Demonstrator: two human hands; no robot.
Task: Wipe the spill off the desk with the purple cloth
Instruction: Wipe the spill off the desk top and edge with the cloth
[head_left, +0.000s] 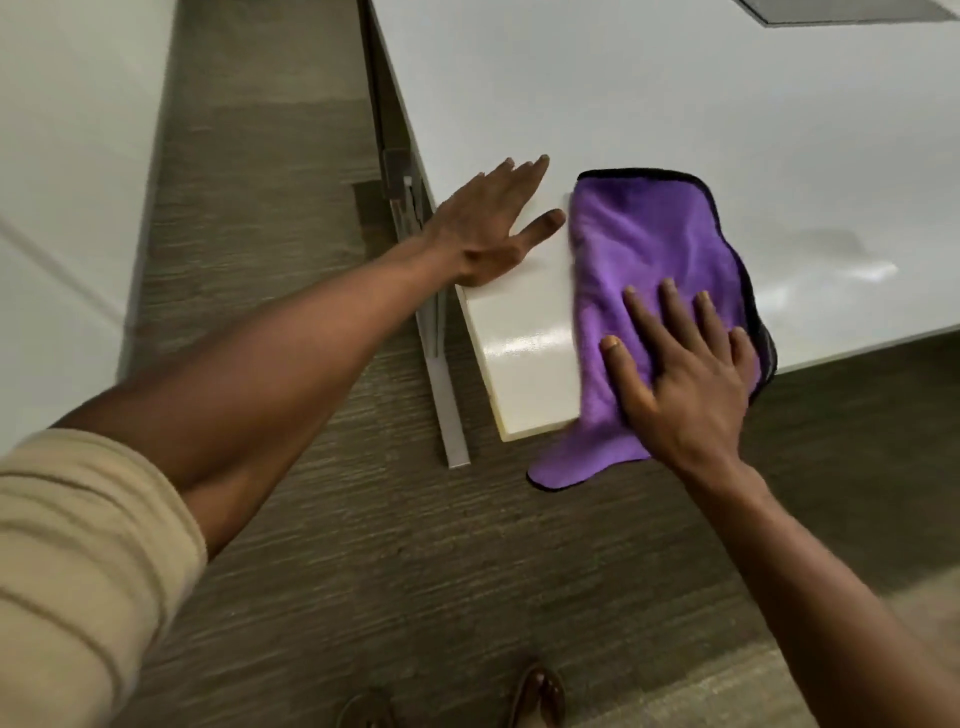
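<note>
With the cloth (649, 260) spread at the desk's (675, 104) near-left corner, the right hand (680, 374) flat and open on it should press evenly and sweep right, while the open left hand (488, 223) braces the edge.

I see a white desk (675, 93) with a glossy top, its near left corner jutting toward me. On that corner lies the purple cloth (644, 249), one end drooping over the near edge. My right hand (685, 374) presses flat on the cloth; my left hand (488, 223) rests flat on the desk's left edge, just beside the cloth.
</note>
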